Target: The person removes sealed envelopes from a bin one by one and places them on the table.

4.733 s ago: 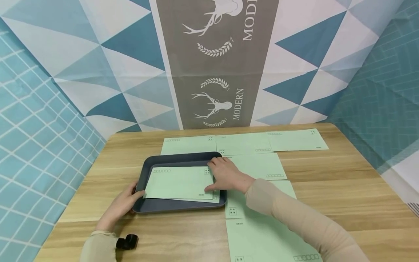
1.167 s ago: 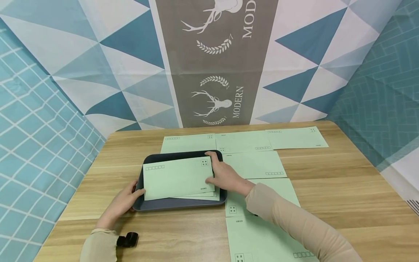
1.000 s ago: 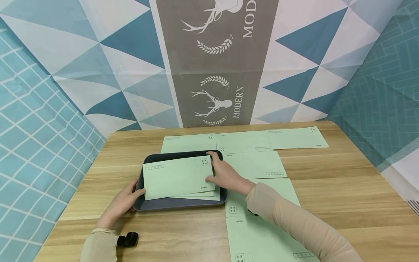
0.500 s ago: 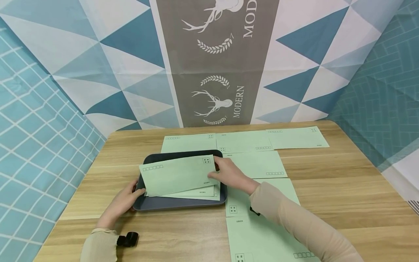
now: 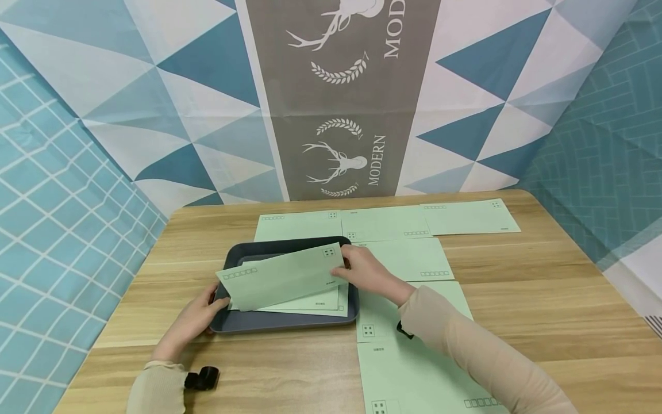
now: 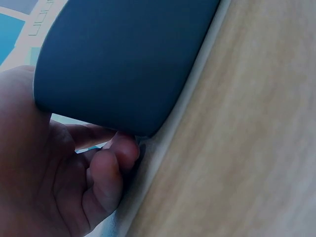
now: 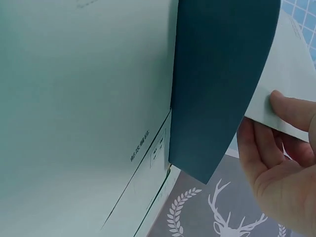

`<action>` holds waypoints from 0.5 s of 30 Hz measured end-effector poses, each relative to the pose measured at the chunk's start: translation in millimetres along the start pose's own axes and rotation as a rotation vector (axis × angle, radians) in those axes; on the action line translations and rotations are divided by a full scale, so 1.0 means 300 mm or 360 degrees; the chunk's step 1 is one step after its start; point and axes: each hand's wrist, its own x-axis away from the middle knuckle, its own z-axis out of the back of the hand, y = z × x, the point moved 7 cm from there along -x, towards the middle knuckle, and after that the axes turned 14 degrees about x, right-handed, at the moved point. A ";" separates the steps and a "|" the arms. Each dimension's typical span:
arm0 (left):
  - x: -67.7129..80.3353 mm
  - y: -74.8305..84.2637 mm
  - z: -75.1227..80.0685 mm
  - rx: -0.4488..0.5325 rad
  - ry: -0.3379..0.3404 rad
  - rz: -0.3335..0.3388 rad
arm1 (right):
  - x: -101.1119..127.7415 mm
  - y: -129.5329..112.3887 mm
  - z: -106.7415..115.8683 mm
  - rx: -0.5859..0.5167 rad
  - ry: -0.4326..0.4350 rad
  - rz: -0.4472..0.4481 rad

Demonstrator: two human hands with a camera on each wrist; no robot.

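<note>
A dark tray [image 5: 284, 329] sits on the wooden table, left of centre. My left hand [image 5: 188, 323] grips its left end, thumb over the rim and fingers curled below it, as the left wrist view shows. With thumb and fingers my right hand [image 5: 371, 273] pinches the right end of a pale green envelope [image 5: 281, 279]. That envelope is tilted and slightly bowed, its far left corner overlapping the tray's left rim. Beneath it, more green envelopes [image 5: 315, 303] lie in the tray. The right wrist view shows the thumb on top of the held envelope [image 7: 291, 74], close over the tray wall [image 7: 217, 84].
Several green envelopes lie flat on the table edge to edge: a row along the back [image 5: 385, 224], reaching the far right envelope [image 5: 468, 218], and a column down the right of the tray, with the nearest envelope [image 5: 414, 379] at the front. A patterned cloth [image 5: 207, 86] hangs behind.
The top envelope, flat in the tray earlier, has been lifted and tilted by my right hand, which has drawn slightly right. My left hand keeps its place on the tray.
</note>
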 end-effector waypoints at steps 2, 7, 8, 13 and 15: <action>0.000 0.001 0.000 0.0004 0.0000 -0.0004 | 0.000 -0.001 0.003 -0.0005 0.0004 0.0015; -0.001 0.003 0.000 0.0042 0.0004 -0.0020 | 0.006 -0.004 0.004 -0.0068 -0.0016 0.0045; -0.001 0.002 0.000 0.0049 0.0005 -0.0019 | 0.007 -0.005 0.002 -0.0076 -0.0024 0.0048; -0.002 0.001 0.000 0.0050 0.0016 -0.0012 | 0.014 -0.005 -0.004 -0.0069 -0.0060 0.0044; -0.004 0.000 0.000 0.0047 0.0019 -0.0014 | 0.018 -0.005 -0.003 -0.0064 -0.0063 0.0050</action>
